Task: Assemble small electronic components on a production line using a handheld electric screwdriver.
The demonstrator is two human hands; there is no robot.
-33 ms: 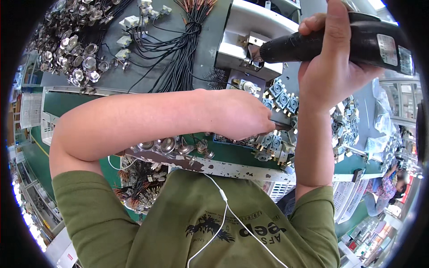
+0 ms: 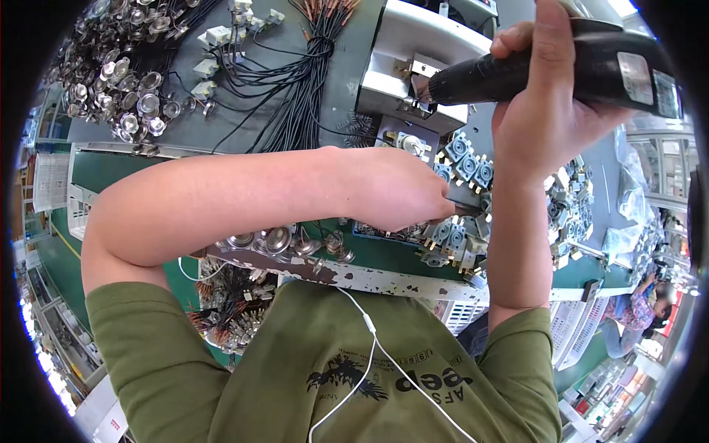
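Observation:
My right hand (image 2: 543,103) is wrapped round a black electric screwdriver (image 2: 487,77), lying nearly level with its nose at the metal bracket (image 2: 422,77) of a white box-shaped machine (image 2: 402,37). The screwdriver's tip is hidden at the bracket. My left arm reaches across the bench, and my left hand (image 2: 406,190) is closed above the parts, beside a dark narrow piece (image 2: 467,210) at its fingertips. Most of the left fingers are hidden under the hand, so what they hold cannot be made out. Grey square switch-like parts (image 2: 465,164) with metal tabs surround it.
Black wires tied in a bundle (image 2: 314,74) lie at the far middle, with white connectors (image 2: 210,52) beside them. Round metal caps (image 2: 129,100) are heaped at the far left. More metal caps (image 2: 277,240) sit near the chipped front edge (image 2: 347,276). Another person (image 2: 639,314) sits far right.
The back end of the screwdriver has shifted slightly left with my right hand; its nose stays at the bracket. My left hand has barely moved.

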